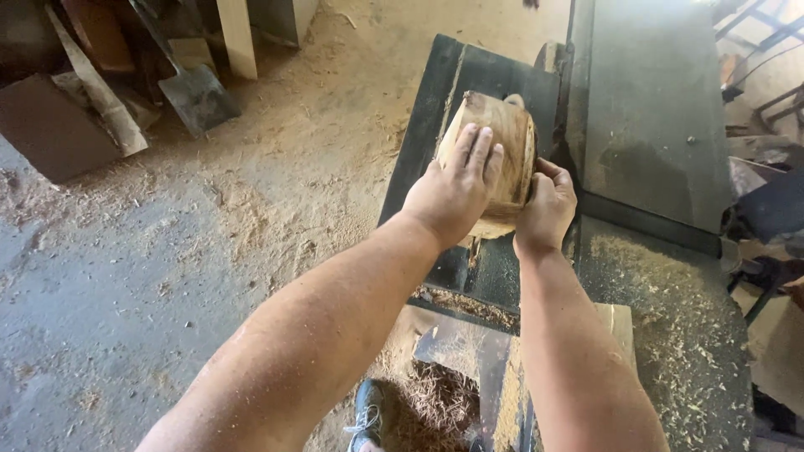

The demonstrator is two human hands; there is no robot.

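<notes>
A wood block (494,159), pale with a rough brown edge, stands tilted on the dark counter (469,75) of a woodworking machine. The left hand (455,192) lies flat against the block's near face, fingers spread and pointing away from the person, palm pressing the wood rather than closed round it. The right hand (548,205) is curled at the block's right edge, thumb and fingers wrapped on its side, so the block is held between the two hands (how far the right fingers reach behind it cannot be told).

Just right of the right hand runs a raised grey plate (653,109), upright and long, with the block's edge near it. Below the hands the counter carries a line of wood chips (465,303), and to the right of the right forearm a flat surface is strewn with sawdust (678,335). Under the left forearm a heap of shavings (440,402) lies on the floor beside a blue shoe (367,414).

Well to the left of the left hand the floor (167,251) is dusty concrete; at its far end lie a shovel (197,96), a plank (96,84) and a pale post (237,38).
</notes>
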